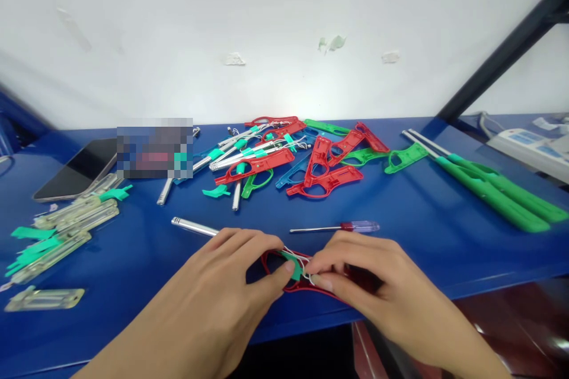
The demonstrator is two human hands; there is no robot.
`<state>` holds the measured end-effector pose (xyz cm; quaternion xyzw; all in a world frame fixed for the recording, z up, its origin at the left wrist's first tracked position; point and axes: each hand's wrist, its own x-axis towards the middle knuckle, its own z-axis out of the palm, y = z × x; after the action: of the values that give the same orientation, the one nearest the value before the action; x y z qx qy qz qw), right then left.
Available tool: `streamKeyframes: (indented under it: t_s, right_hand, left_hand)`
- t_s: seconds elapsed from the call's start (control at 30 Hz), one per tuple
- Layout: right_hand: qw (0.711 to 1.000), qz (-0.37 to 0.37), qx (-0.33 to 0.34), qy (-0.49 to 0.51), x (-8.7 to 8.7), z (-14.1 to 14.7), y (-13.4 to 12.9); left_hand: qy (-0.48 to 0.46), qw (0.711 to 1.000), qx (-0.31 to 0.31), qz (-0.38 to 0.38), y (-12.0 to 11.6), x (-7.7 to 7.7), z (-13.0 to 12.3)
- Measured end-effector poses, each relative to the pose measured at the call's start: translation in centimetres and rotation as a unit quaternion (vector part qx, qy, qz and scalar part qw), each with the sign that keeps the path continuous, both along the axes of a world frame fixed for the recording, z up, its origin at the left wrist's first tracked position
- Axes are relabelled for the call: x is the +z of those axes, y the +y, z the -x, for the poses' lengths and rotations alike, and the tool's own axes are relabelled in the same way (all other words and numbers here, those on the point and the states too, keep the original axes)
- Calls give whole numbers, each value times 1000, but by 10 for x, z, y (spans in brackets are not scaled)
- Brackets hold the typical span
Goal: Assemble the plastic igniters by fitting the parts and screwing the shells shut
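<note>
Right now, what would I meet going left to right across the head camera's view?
Flat rectangular black-screened phone, bare left hand, slim metal screwdriver with translucent purple-and-red handle, pair of long green plastic handles with silver metal rods.

The screwdriver (345, 227) pairs a silver shaft with a see-through purple handle, dark red at its collar; nearer than the screwdriver, a red frame (297, 288) carries a teal-green tab (297, 273) and white wires (306, 259); to its left, a silver tube (193, 226) shows dark marks near the tip; beyond it mingle red handles (326, 182), green handles (365, 157) and blue handles (293, 173); well to its right, two sticks (493, 189) are green with silver rods; beneath it, the table (444, 249) is plain blue.
</note>
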<state>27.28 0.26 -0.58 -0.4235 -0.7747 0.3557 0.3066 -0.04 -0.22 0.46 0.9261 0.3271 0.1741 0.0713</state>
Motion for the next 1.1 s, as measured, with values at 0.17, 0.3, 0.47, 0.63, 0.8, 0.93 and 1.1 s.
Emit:
streamKeyframes:
  t_s: [0.17, 0.3, 0.47, 0.63, 0.8, 0.93, 1.1]
  right_hand:
    - [1000, 6, 3, 1, -1, -1, -1]
    - [1000, -9, -13, -8, 0, 1, -2]
    - [999, -2, -19, -28, 0, 2, -4]
    - [1000, 3, -18, -15, -3, 1, -4]
    - [1000, 3, -13, -11, -3, 0, -4]
    - [1000, -5, -13, -10, -4, 0, -4]
    - [1000, -22, -14, -5, -7, -1, -4]
  left_hand:
    - [1, 1000, 6, -2, -1, -1, -1]
    - [19, 1000, 0, -4, -3, -1, -3]
    - [2, 1000, -14, 2, -4, 0, -5]
    - [-2, 1000, -3, 7, -4, -1, -5]
    - [-14, 1000, -4, 3, -2, -1, -4]
    - [-48, 999, -5, 1, 1, 0, 2]
    - [-49, 998, 8, -44, 3, -1, 9]
